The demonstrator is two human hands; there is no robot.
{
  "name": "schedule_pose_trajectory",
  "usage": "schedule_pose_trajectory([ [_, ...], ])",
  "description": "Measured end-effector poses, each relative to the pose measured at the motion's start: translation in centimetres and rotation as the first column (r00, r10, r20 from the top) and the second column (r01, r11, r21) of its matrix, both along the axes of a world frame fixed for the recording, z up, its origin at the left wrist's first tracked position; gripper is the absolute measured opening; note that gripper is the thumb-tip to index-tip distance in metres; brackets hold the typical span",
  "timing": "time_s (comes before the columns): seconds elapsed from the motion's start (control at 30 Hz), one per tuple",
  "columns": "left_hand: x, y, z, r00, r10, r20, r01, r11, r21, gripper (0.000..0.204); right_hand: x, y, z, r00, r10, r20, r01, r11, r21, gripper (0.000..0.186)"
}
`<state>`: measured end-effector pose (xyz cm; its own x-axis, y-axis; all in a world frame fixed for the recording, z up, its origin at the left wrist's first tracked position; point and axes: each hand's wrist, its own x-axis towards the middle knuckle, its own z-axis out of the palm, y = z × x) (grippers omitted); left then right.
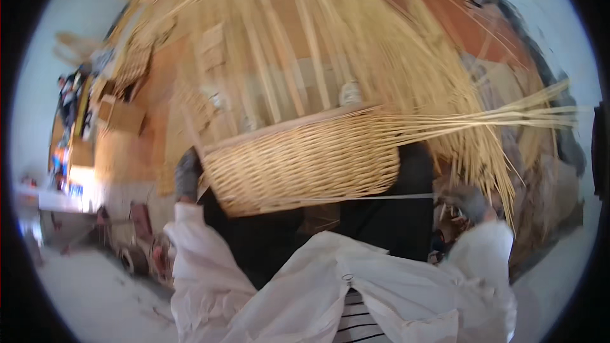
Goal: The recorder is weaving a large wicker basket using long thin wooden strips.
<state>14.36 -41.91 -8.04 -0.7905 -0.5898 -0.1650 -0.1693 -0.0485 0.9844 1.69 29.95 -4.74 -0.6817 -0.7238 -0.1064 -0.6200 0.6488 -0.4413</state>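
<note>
We have left hand [187, 176] closed on side edge of woven basket [302, 160], set between hands; right hand [470, 203] blurred near pale strip [397, 197], its opening and hold we can't tell.

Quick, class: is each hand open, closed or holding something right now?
Left hand: at the left end of the basket; grip cannot be told.
Right hand: blurred, a strip reaching toward it; open or closed cannot be told.
</note>
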Motion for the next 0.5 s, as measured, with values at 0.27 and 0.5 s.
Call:
schedule_pose_trajectory([
  [0.27,0.1,4.1,3.8,0.977,0.145,0.153,-0.131,0.987,-0.098,0.035,18.7,7.4,-15.8,0.562,-0.82,0.107,0.744,0.557,0.369,0.024],
  [0.5,-1.1,4.2,2.6,0.976,-0.038,0.214,0.08,0.978,-0.192,0.033,19.6,4.2,-23.8,0.569,-0.816,-0.101,0.694,0.411,0.592,0.024],
])
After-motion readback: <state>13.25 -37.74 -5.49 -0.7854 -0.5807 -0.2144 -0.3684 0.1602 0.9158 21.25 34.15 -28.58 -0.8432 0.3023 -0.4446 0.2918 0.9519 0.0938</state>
